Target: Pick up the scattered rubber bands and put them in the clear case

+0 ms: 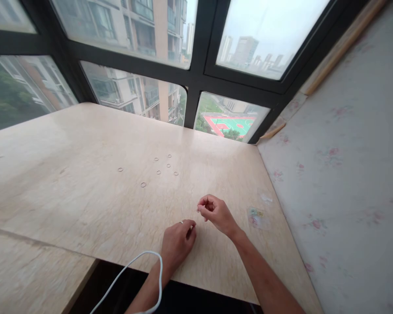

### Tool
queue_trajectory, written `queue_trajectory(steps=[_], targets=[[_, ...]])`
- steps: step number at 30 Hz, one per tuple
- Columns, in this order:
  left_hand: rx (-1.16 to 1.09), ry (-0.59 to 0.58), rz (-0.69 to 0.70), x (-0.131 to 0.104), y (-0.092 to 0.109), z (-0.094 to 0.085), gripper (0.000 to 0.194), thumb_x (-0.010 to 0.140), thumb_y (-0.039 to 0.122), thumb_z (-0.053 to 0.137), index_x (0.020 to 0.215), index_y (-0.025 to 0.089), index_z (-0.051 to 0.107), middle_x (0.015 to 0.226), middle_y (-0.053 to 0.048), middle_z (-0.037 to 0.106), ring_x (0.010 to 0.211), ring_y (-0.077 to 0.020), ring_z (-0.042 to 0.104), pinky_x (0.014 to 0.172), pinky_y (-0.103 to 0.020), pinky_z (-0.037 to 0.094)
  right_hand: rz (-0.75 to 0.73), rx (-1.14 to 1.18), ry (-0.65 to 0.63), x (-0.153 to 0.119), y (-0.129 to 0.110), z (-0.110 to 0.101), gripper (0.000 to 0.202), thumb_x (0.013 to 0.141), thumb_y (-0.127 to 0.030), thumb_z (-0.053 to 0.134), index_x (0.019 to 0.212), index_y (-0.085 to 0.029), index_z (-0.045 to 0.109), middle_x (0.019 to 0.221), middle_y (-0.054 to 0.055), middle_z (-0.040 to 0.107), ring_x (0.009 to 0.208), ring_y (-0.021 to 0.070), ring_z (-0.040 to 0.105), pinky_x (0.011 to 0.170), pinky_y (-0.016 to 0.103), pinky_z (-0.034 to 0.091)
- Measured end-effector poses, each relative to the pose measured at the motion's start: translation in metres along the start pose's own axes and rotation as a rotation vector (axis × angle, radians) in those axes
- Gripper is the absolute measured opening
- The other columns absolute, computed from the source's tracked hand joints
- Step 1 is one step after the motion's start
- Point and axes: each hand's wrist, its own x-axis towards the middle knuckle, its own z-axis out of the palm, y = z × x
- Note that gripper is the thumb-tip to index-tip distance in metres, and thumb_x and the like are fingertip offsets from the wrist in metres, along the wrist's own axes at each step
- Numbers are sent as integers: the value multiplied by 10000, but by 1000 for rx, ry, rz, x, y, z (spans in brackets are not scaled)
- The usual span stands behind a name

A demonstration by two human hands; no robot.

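My right hand (218, 214) is raised slightly over the marble-look surface, thumb and forefinger pinched together. A tiny ring-like thing (198, 210) shows at those fingertips, too small to make out well. To its lower left, my left hand (177, 243) rests by the surface with its fingers curled in and the thumb against them. What that hand holds, if anything, is hidden. One of its fingers wears a ring (181, 222). Beyond both hands lie several thin metal rings, among them a nearer one (143, 185) and one farther left (120, 169).
A clear plastic bag (259, 219) with small coloured things lies right of my right hand, near a clear scrap (266, 198). A white cable (159, 266) loops over my left forearm. Flowered wall (356, 183) bounds the right; dark-framed windows (191, 83) stand behind.
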Motion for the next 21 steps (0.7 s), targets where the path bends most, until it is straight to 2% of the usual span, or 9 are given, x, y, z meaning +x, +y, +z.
queue_trajectory(steps=[3, 6, 13, 17, 21], targets=[[23, 30, 12, 0, -4, 4, 193, 879, 244, 472, 909, 213, 660, 741, -15, 708, 660, -173, 653, 618, -270, 420, 3, 93, 160, -20, 5, -19, 214, 782, -347, 657, 910, -185, 599, 753, 12, 661, 585, 109, 582, 505, 223, 509], [31, 51, 7, 1, -8, 8, 195, 872, 279, 480, 891, 224, 666, 720, -2, 706, 641, -171, 655, 605, -268, 430, 23, 78, 331, -43, 10, -44, 279, 776, -384, 668, 962, -179, 635, 808, 37, 684, 584, 113, 594, 535, 248, 523], [38, 54, -28, 5, -8, 6, 230, 855, 347, 474, 874, 240, 677, 680, 15, 696, 605, -167, 651, 583, -264, 444, 101, -116, 656, -96, 34, -103, 249, 761, -406, 662, 850, -176, 697, 679, 26, 676, 558, 141, 610, 504, 247, 491], [49, 57, -49, 5, -8, 6, 248, 846, 375, 469, 868, 245, 679, 677, 17, 699, 599, -170, 654, 579, -268, 450, 118, -216, 741, -107, 46, -124, 269, 774, -414, 640, 867, -171, 708, 741, 46, 708, 557, 146, 616, 530, 260, 498], [57, 72, -56, 4, -10, 7, 261, 844, 396, 465, 876, 253, 681, 712, 15, 715, 631, -176, 668, 595, -272, 462, 131, -340, 742, -107, 50, -129, 293, 810, -419, 599, 915, -177, 725, 817, 66, 734, 566, 157, 632, 567, 283, 520]])
